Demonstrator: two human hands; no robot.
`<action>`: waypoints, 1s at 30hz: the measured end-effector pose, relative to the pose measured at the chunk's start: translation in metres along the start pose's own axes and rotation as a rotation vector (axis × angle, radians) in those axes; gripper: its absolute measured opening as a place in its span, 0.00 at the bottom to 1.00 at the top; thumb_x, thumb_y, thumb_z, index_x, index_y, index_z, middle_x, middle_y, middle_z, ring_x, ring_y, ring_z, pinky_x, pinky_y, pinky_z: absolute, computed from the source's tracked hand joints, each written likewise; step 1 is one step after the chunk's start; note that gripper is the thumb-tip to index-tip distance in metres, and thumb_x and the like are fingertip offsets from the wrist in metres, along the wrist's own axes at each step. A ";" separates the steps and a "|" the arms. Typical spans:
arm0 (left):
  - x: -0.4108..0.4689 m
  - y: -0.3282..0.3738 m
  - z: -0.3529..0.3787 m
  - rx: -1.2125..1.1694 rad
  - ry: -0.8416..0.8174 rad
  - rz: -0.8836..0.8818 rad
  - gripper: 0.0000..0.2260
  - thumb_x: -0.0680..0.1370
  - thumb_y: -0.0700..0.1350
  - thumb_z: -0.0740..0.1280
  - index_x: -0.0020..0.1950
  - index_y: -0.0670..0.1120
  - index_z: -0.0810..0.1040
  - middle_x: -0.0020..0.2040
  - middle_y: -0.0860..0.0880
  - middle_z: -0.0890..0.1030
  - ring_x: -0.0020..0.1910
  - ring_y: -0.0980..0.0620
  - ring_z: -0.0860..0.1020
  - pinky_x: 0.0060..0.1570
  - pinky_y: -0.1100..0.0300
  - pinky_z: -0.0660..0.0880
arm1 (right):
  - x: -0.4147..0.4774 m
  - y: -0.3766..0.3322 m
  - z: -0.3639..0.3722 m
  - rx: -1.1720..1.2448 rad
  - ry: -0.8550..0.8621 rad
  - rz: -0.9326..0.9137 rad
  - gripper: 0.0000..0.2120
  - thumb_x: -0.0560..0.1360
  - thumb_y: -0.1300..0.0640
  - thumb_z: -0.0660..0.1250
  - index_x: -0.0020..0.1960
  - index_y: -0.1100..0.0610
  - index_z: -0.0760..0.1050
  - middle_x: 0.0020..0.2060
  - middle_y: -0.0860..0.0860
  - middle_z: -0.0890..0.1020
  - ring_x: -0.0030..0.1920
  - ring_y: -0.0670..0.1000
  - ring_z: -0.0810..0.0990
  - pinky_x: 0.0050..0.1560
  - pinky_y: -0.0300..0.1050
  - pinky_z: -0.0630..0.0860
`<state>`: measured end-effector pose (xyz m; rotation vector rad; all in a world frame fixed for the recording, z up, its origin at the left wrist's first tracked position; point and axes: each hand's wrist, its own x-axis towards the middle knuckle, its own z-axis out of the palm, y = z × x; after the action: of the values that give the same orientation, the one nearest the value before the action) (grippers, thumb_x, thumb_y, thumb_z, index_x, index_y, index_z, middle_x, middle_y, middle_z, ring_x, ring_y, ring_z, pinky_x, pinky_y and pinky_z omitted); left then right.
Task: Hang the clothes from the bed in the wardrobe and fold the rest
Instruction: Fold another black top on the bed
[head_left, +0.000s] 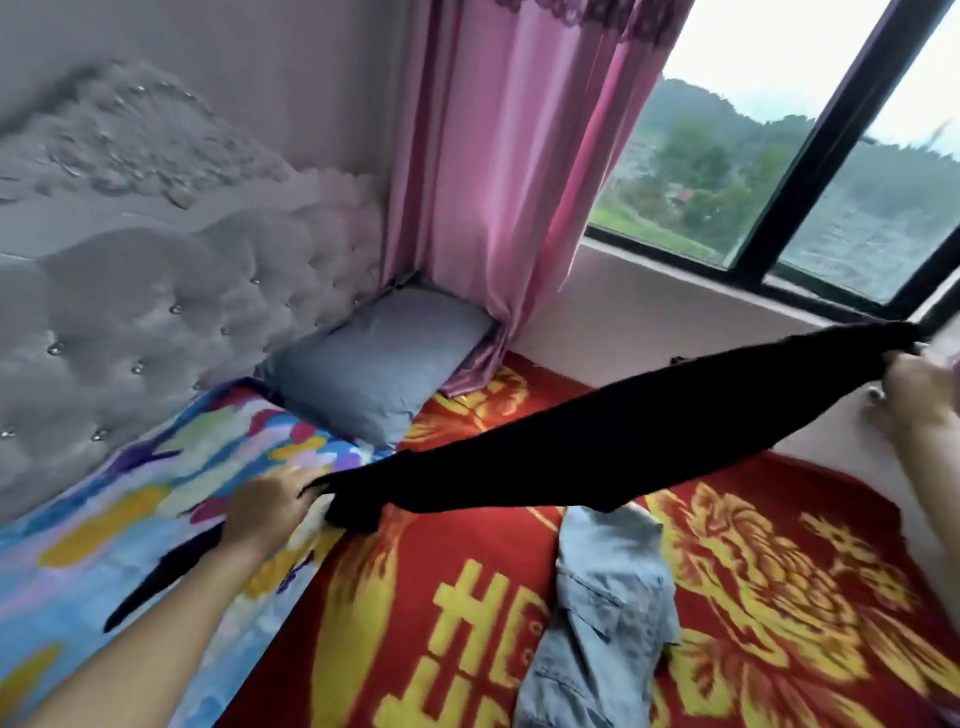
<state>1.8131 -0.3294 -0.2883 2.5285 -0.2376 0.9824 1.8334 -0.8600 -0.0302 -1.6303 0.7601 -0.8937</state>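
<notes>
A long black garment (597, 447) is stretched taut in the air above the bed, running from lower left up to the right. My left hand (270, 506) grips its lower end just above the colourful quilt. My right hand (914, 389) pinches the upper end near the window sill, at the frame's right edge. Under the black garment a light grey-blue shirt (602, 623) lies crumpled on the red and yellow blanket (779, 587).
A bright multicoloured quilt (130, 540) covers the bed's left side, with a grey pillow (379, 364) against the tufted grey headboard (145, 322). A pink curtain (498, 171) hangs in the corner beside the dark-framed window (810, 171). No wardrobe is in view.
</notes>
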 end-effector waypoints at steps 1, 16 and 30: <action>-0.019 0.010 0.014 -0.042 -0.170 -0.031 0.05 0.74 0.45 0.70 0.43 0.47 0.85 0.35 0.42 0.83 0.32 0.42 0.82 0.27 0.53 0.76 | -0.018 0.044 -0.030 -0.016 -0.105 0.001 0.13 0.79 0.62 0.51 0.38 0.50 0.62 0.33 0.46 0.64 0.29 0.41 0.66 0.29 0.36 0.60; -0.274 0.194 0.072 0.080 -1.447 -0.092 0.21 0.79 0.54 0.58 0.72 0.51 0.64 0.69 0.49 0.69 0.67 0.49 0.68 0.63 0.55 0.67 | -0.104 0.347 -0.325 -0.258 0.083 0.584 0.14 0.80 0.66 0.54 0.65 0.61 0.67 0.60 0.63 0.72 0.51 0.58 0.71 0.50 0.51 0.72; -0.307 0.291 0.083 -0.045 -1.460 -0.052 0.20 0.80 0.51 0.59 0.72 0.50 0.65 0.68 0.49 0.70 0.67 0.51 0.69 0.62 0.58 0.68 | -0.183 0.417 -0.417 -0.704 -0.491 0.224 0.20 0.75 0.72 0.57 0.46 0.47 0.72 0.47 0.52 0.79 0.46 0.50 0.77 0.44 0.31 0.69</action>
<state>1.5497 -0.6244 -0.4588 2.6499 -0.5476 -1.0178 1.3679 -1.0043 -0.4085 -2.1977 0.9323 -0.0242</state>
